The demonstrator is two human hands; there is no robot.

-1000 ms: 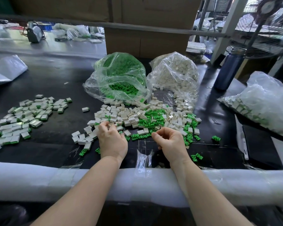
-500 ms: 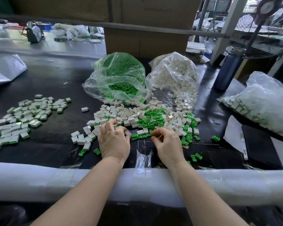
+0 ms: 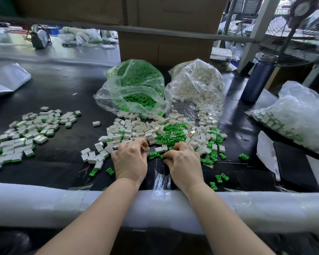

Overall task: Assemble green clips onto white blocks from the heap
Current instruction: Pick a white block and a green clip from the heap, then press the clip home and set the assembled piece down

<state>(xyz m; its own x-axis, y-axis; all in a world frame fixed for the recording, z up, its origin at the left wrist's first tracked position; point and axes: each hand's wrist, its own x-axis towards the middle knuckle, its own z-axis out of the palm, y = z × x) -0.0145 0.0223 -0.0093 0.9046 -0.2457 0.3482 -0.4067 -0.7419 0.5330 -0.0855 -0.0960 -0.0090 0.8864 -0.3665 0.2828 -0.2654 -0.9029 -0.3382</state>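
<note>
A white block (image 3: 146, 150) sits pinched in the curled fingers of the left hand (image 3: 130, 161) at the near edge of the heap (image 3: 162, 133) on the black bench (image 3: 63, 92). The right hand (image 3: 184, 162) curls over green clips (image 3: 154, 155); its grip's contents cannot be told.

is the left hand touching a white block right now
Touching. The head view shows the left hand with its curled fingertips pinching a white block at the near edge of the heap.

Head-worn view, forward and downward.
</note>
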